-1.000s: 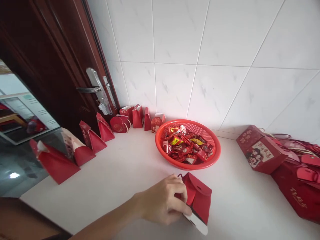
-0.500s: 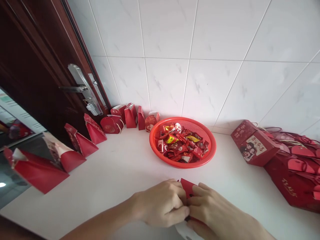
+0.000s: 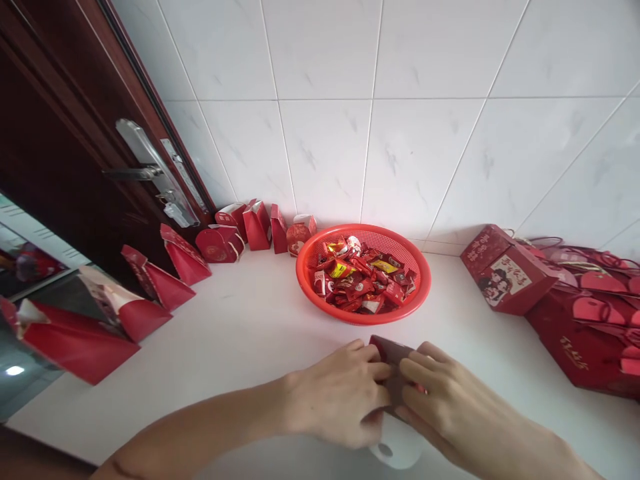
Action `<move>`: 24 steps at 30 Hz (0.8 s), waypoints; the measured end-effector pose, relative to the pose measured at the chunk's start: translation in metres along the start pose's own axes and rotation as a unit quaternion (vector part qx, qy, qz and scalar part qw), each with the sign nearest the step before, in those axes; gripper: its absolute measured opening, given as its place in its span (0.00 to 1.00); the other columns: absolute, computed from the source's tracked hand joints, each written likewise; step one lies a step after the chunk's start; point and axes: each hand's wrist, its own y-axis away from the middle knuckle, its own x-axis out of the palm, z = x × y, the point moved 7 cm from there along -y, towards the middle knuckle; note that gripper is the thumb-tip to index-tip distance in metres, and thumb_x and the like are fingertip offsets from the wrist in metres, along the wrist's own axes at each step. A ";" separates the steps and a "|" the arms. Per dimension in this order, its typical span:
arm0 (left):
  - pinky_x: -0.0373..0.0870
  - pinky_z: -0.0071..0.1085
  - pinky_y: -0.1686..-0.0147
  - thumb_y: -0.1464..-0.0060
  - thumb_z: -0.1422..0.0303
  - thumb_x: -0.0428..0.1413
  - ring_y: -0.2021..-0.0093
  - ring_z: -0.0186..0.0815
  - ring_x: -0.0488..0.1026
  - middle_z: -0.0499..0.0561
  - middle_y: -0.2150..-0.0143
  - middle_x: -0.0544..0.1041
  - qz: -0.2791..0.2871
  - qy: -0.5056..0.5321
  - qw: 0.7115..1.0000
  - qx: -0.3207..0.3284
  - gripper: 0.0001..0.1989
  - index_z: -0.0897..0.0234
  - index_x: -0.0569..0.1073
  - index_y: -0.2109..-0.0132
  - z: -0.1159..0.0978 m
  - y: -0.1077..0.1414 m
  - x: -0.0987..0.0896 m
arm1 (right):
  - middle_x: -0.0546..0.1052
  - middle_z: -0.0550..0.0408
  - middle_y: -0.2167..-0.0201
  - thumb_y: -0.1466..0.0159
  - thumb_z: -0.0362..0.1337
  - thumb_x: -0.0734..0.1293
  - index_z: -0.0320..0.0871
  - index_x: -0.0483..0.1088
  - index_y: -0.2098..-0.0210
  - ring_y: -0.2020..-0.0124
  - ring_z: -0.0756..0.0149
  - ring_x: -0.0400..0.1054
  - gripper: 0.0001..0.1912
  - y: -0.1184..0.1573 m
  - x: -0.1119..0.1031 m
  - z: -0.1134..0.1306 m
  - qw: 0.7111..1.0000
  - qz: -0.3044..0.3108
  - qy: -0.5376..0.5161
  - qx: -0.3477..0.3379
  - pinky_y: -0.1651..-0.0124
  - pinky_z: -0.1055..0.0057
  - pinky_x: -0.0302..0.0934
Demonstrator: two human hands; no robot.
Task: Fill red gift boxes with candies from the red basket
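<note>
My left hand (image 3: 345, 393) and my right hand (image 3: 450, 400) meet at the front of the white table, both closed on a small red box (image 3: 393, 383) between them. The box's near side is shaded, and the fingers cover much of it. A pale rounded flap with a hole (image 3: 400, 445) sticks out below it, toward me. Just beyond my hands stands a red mesh basket (image 3: 365, 320) holding wrapped candies (image 3: 360, 283).
Small red boxes (image 3: 257, 227) line the wall and the left table edge (image 3: 50, 397), beside a dark door (image 3: 55, 100). At right stand a picture-fronted red box (image 3: 505, 277) and a large red box (image 3: 575, 347) full of red pieces.
Both hands have moved slightly up and right with the box, which now shows a darker face. More of the pale flap is visible. The camera view has shifted a little.
</note>
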 end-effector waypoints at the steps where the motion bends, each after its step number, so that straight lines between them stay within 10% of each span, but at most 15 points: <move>1: 0.66 0.39 0.56 0.42 0.65 0.59 0.56 0.42 0.73 0.50 0.61 0.80 0.006 -0.011 1.000 0.006 0.06 0.61 0.79 0.63 -0.002 -0.003 -0.001 | 0.72 0.57 0.75 0.34 0.26 0.67 0.45 0.69 0.74 0.70 0.63 0.64 0.14 0.002 -0.002 -0.002 1.000 -0.007 0.009 0.003 0.63 0.63 0.55; 6: 0.63 0.42 0.43 0.44 0.60 0.60 0.43 0.47 0.69 0.55 0.53 0.79 0.009 -0.036 0.999 0.037 0.13 0.62 0.79 0.56 -0.009 -0.017 -0.009 | 0.75 0.52 0.70 0.32 0.29 0.65 0.45 0.69 0.73 0.66 0.60 0.68 0.13 0.014 -0.006 -0.018 0.996 0.003 0.022 0.083 0.60 0.62 0.61; 12: 0.67 0.44 0.51 0.49 0.49 0.61 0.57 0.47 0.71 0.57 0.63 0.74 -0.028 -0.051 0.998 0.008 0.21 0.65 0.78 0.61 0.004 -0.018 -0.016 | 0.79 0.42 0.48 0.34 0.31 0.61 0.45 0.72 0.51 0.55 0.50 0.76 0.14 0.032 -0.007 -0.033 0.990 0.005 0.075 0.124 0.55 0.54 0.69; 18: 0.68 0.41 0.56 0.53 0.44 0.64 0.65 0.41 0.69 0.51 0.70 0.70 -0.077 -0.007 0.991 -0.110 0.25 0.64 0.78 0.67 0.026 0.008 -0.020 | 0.80 0.43 0.49 0.35 0.34 0.67 0.45 0.69 0.48 0.56 0.50 0.78 0.16 0.033 0.005 -0.035 0.989 0.026 0.028 0.143 0.58 0.56 0.71; 24: 0.71 0.42 0.51 0.41 0.63 0.57 0.52 0.46 0.74 0.56 0.48 0.76 -0.082 0.064 0.971 -0.216 0.17 0.58 0.76 0.45 0.033 0.047 -0.033 | 0.78 0.48 0.52 0.35 0.39 0.72 0.46 0.68 0.47 0.61 0.56 0.76 0.19 0.013 0.018 -0.026 0.983 0.057 -0.066 0.162 0.59 0.61 0.67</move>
